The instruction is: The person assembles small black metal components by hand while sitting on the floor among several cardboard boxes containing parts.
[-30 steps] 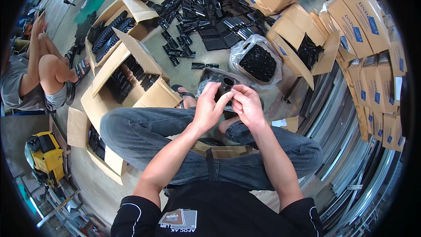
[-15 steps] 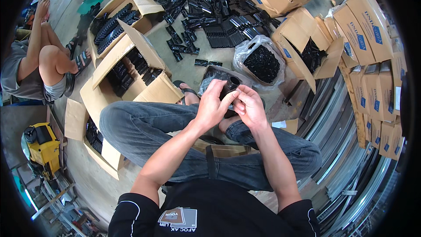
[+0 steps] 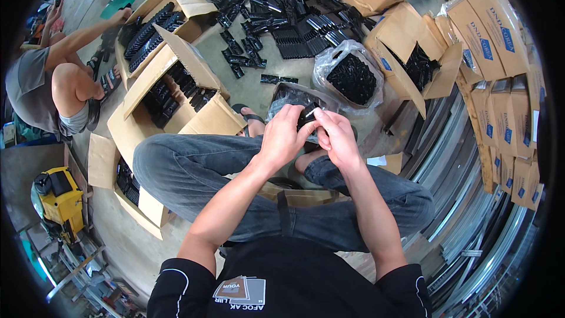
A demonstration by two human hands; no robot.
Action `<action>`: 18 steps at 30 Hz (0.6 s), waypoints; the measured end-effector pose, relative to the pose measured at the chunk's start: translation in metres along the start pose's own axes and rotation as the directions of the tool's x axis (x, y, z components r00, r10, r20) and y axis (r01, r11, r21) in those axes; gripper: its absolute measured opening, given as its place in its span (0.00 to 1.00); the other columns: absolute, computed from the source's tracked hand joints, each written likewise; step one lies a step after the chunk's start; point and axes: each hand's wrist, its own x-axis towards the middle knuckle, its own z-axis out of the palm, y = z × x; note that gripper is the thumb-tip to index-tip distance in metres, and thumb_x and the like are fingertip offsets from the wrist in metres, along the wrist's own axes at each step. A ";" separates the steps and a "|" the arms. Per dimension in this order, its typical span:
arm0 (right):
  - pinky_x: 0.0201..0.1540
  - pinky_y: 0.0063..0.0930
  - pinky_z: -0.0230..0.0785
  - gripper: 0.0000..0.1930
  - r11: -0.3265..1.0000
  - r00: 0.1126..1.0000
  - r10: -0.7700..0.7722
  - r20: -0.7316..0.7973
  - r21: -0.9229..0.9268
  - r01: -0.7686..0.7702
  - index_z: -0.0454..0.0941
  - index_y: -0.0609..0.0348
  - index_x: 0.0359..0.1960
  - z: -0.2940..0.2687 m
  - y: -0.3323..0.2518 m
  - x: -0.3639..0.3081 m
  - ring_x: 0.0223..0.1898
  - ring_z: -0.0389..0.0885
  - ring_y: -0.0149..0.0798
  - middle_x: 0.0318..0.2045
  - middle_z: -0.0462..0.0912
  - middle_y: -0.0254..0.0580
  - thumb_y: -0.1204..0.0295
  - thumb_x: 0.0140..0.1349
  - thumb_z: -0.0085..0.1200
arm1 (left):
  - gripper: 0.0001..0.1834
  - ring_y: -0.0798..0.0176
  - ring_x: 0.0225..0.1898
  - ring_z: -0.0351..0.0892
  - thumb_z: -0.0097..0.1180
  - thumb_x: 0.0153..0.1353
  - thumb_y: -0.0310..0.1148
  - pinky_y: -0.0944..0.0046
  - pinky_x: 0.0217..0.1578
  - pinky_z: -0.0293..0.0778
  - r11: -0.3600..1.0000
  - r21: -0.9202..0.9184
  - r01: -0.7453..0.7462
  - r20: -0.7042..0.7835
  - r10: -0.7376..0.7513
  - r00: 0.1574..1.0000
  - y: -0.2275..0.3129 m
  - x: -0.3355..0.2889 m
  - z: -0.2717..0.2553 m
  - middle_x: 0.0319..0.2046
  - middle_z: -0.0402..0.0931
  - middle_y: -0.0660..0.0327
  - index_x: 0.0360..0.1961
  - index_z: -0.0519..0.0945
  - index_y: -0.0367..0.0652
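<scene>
I am watching both hands meeting at the centre of the frame, the left hand (image 3: 284,137) and right hand (image 3: 336,136) each pinching narrowly on one small black part (image 3: 308,117), held up over the knees, probably so the fingertips can work it close under the eyes. Just above the hands an open bag (image 3: 292,97) of more parts is sitting within easy reach, and a fuller bag (image 3: 351,76) is lying beyond it. An open box (image 3: 170,103) is waiting at the left, likely placed for dropping pieces in without stretching.
</scene>
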 end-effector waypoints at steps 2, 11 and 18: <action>0.15 0.15 0.45 0.15 0.999 0.999 0.033 -0.031 -0.033 -0.034 0.75 0.55 0.27 -0.004 0.004 0.003 0.13 0.58 0.17 0.15 0.65 0.21 0.61 0.67 0.61 | 0.20 0.43 0.40 0.80 0.64 0.61 0.40 0.52 0.41 0.75 0.998 0.063 -0.006 0.052 0.002 0.999 -0.001 -0.002 0.003 0.38 0.78 0.48 0.46 0.78 0.35; 0.14 0.17 0.43 0.14 0.995 0.994 0.084 -0.066 -0.048 -0.088 0.76 0.56 0.24 -0.009 0.009 0.007 0.12 0.57 0.16 0.14 0.67 0.22 0.62 0.65 0.62 | 0.24 0.40 0.39 0.82 0.66 0.58 0.43 0.51 0.40 0.76 0.995 0.079 0.062 0.156 -0.074 0.985 -0.005 -0.001 0.000 0.38 0.82 0.43 0.46 0.80 0.33; 0.14 0.17 0.44 0.14 0.998 0.998 0.061 0.026 0.013 -0.061 0.77 0.56 0.25 -0.021 0.002 0.011 0.12 0.57 0.17 0.13 0.66 0.22 0.63 0.67 0.59 | 0.19 0.75 0.33 0.77 0.63 0.64 0.36 0.69 0.33 0.75 0.821 -0.357 0.445 0.453 -0.265 0.851 -0.025 0.011 -0.018 0.33 0.81 0.60 0.48 0.79 0.31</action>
